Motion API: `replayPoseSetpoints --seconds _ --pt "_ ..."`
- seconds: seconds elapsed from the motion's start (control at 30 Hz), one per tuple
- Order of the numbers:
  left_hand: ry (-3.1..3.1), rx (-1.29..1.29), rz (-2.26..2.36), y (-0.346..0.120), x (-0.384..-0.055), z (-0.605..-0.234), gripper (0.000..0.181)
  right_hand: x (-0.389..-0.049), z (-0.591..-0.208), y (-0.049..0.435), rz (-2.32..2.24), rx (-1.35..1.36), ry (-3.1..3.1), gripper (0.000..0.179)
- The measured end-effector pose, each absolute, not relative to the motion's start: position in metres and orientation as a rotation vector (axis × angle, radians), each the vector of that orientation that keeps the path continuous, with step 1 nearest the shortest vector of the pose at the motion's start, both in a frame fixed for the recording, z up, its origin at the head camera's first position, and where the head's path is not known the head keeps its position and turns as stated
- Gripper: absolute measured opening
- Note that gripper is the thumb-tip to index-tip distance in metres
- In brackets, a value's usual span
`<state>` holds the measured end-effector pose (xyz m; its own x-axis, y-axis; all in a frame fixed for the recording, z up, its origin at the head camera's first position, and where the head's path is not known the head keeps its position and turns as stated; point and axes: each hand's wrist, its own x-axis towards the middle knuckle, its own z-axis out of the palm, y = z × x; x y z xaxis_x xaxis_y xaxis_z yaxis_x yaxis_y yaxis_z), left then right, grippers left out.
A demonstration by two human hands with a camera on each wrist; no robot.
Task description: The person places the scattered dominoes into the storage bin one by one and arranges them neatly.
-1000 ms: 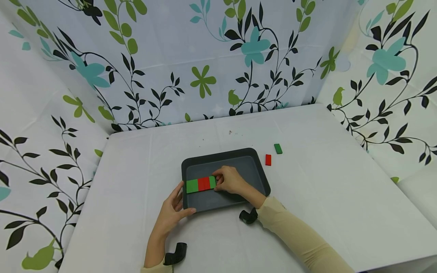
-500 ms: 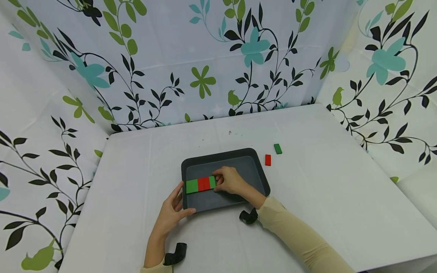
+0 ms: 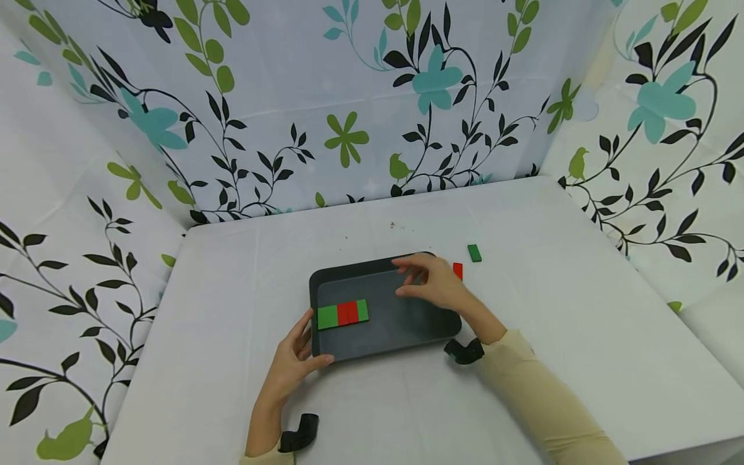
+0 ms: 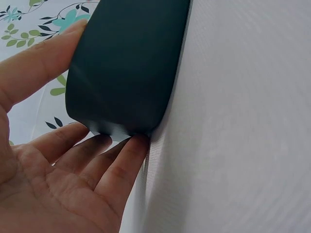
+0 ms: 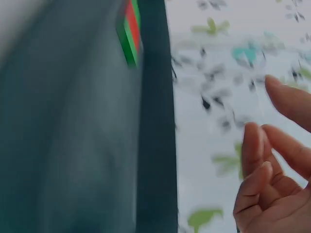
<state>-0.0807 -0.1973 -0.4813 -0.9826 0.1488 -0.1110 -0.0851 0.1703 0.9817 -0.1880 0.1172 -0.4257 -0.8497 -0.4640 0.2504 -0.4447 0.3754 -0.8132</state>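
Note:
In the head view a dark grey rectangular tray (image 3: 401,329) lies on the table. Along its left part runs a flat row of tiles: green tiles (image 3: 327,317) at the left end, red tiles (image 3: 347,313) in the middle, then a narrow green tile (image 3: 363,310). My left hand (image 3: 289,363) holds the tray's near left corner, thumb on the near side and fingertips against the end wall (image 4: 112,128). Above the tray's right part is my right hand (image 3: 436,281), holding nothing. Its thumb and index finger stand apart; the other fingers bend loosely in the right wrist view.
Beyond the tray's right end, a loose red tile (image 3: 458,270) is partly covered by the right hand. A loose green tile (image 3: 474,252) lies just behind it. Patterned curtains (image 3: 261,97) enclose the white table (image 3: 581,310) at the back and sides.
My right hand has let go of the narrow green tile at the row's right end and moved up and right over the tray. The left hand stays at its corner.

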Motion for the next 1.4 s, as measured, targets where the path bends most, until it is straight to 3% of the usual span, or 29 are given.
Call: replayPoseSetpoints --seconds 0.2,0.53,1.1,1.4 --pt "2.253 0.061 1.911 -0.198 -0.080 -0.481 0.101 -0.213 -0.416 0.177 -1.593 -0.630 2.640 0.054" --pt "2.241 0.045 1.916 -0.198 -0.079 -0.483 0.100 -0.249 -0.439 0.245 -1.380 -0.315 2.716 0.062" --pt "2.242 0.044 1.909 -0.196 -0.079 -0.483 0.099 -0.270 -0.473 0.267 -1.235 -0.139 2.595 0.067" --pt "2.269 0.057 1.895 -0.197 -0.080 -0.481 0.100 -0.271 -0.473 0.262 -1.137 -0.101 2.657 0.060"
